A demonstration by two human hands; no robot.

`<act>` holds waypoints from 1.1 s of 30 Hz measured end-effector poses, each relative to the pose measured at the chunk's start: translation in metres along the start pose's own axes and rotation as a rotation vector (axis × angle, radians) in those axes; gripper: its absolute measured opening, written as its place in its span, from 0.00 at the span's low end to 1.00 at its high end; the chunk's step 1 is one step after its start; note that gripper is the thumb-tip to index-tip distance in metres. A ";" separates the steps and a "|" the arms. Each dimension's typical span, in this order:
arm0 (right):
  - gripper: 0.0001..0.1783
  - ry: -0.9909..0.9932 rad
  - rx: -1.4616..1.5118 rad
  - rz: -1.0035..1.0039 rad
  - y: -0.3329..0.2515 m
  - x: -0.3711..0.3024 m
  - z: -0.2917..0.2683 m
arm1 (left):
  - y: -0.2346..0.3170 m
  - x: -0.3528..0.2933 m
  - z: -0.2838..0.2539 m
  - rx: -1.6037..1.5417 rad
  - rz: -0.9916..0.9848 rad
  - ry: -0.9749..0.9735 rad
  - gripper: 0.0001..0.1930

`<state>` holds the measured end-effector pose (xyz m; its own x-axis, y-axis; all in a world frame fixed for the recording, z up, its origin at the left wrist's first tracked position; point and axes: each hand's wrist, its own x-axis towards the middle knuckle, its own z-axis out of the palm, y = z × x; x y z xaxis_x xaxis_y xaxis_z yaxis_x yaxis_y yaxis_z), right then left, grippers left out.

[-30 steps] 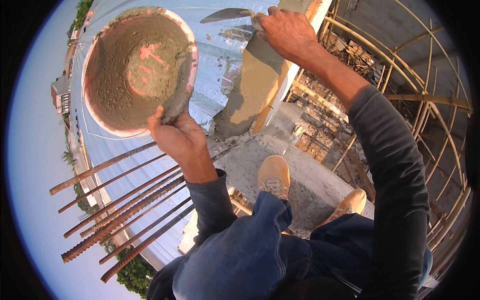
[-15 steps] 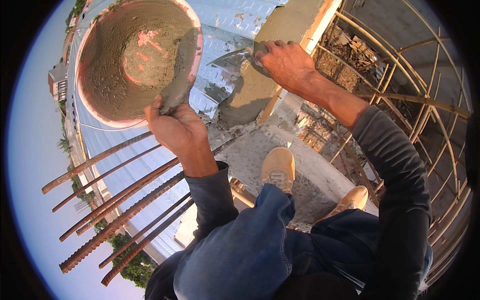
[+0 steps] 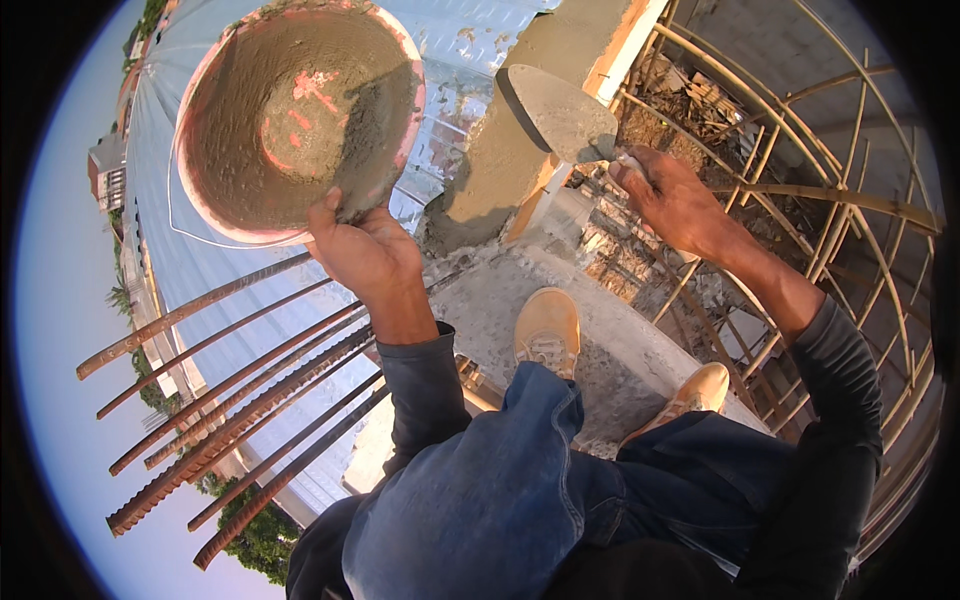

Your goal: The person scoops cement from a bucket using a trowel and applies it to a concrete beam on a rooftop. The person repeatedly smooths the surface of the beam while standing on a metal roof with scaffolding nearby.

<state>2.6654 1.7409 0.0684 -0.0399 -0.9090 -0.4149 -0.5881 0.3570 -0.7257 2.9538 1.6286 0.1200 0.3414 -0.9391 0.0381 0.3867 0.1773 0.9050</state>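
My left hand (image 3: 368,255) grips the near rim of a pinkish-red bucket (image 3: 225,150), thumb inside and palm beneath. The bucket is tipped so its mouth faces me; grey mortar (image 3: 375,150) coats the walls, with red patches showing at the bottom. At the right, my right hand (image 3: 680,200) is closed round the handle of a trowel (image 3: 565,115). Its mortar-smeared blade points left, above a strip of wet mortar (image 3: 490,190) edged by a wooden board (image 3: 632,50). From this view I cannot tell whether the blade touches the mortar.
Several rusty rebars (image 3: 240,415) stick out at the left, below the bucket. Shiny corrugated metal sheeting (image 3: 460,50) lies beyond. My shoes (image 3: 547,325) rest on a rough concrete ledge (image 3: 620,300). Past its right edge, bamboo scaffolding (image 3: 835,200) stands over a drop with debris.
My right hand has moved right and toward me, drawing the trowel back so its blade now shows broadly. The bucket and my left hand have shifted slightly right.
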 end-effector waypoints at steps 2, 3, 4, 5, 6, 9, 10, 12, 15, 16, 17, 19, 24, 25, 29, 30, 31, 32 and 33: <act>0.28 -0.054 0.183 0.081 -0.004 0.009 -0.001 | 0.003 -0.003 0.004 0.026 0.008 0.006 0.32; 0.30 -0.080 0.278 0.122 -0.007 0.014 0.001 | 0.005 -0.002 0.002 0.025 0.011 0.009 0.32; 0.31 -0.077 0.249 0.100 -0.006 0.019 0.003 | 0.003 -0.003 0.004 0.020 0.006 0.006 0.32; 0.31 -0.074 0.220 0.078 -0.006 0.025 0.008 | 0.002 -0.004 0.005 0.020 -0.001 0.010 0.32; 0.31 -0.071 0.193 0.058 -0.003 0.028 0.016 | 0.000 -0.006 0.006 0.021 -0.010 0.013 0.32; 0.29 0.009 -0.001 -0.143 0.008 0.031 0.062 | 0.000 -0.005 -0.001 -0.016 -0.016 0.009 0.31; 0.29 0.026 -0.040 -0.208 0.010 0.029 0.074 | 0.000 -0.004 -0.005 -0.036 -0.014 0.006 0.31; 0.27 -0.141 0.029 -0.096 -0.008 0.017 0.072 | -0.005 -0.005 -0.008 -0.027 -0.026 0.020 0.31; 0.27 -0.194 -0.032 -0.135 -0.002 0.008 0.090 | -0.008 -0.012 0.000 -0.007 -0.056 0.018 0.30; 0.26 -0.213 -0.043 -0.173 -0.004 0.002 0.093 | -0.008 -0.015 0.002 0.000 -0.070 0.014 0.30; 0.24 -0.231 -0.054 -0.208 -0.005 -0.004 0.096 | -0.009 -0.017 0.004 0.002 -0.073 0.007 0.30; 0.22 -0.280 -0.084 -0.282 -0.013 -0.013 0.094 | -0.008 -0.015 0.000 0.010 -0.071 -0.002 0.29; 0.25 -0.216 -0.167 -0.296 -0.005 -0.023 0.084 | -0.010 -0.011 -0.010 0.045 -0.077 -0.031 0.34; 0.25 -0.187 -0.147 -0.232 -0.002 -0.024 0.074 | -0.009 -0.011 -0.012 0.053 -0.073 -0.026 0.34; 0.24 0.190 -0.003 -0.039 0.065 -0.004 0.075 | -0.008 -0.013 -0.010 0.050 -0.068 -0.021 0.34; 0.24 0.252 0.041 -0.002 0.085 0.004 0.078 | -0.011 -0.013 -0.008 0.040 -0.083 -0.024 0.35; 0.24 0.312 0.091 0.029 0.101 0.013 0.088 | -0.012 -0.013 -0.007 0.035 -0.092 -0.028 0.35; 0.24 0.336 0.124 0.028 0.108 0.021 0.099 | -0.014 -0.012 -0.007 0.033 -0.091 -0.040 0.35; 0.24 0.355 0.161 0.026 0.110 0.029 0.112 | -0.015 -0.011 -0.009 0.037 -0.088 -0.049 0.35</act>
<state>2.6894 1.7779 -0.0850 -0.3467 -0.9071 -0.2386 -0.4498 0.3840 -0.8064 2.9523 1.6389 0.1020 0.2651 -0.9639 -0.0224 0.3811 0.0835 0.9207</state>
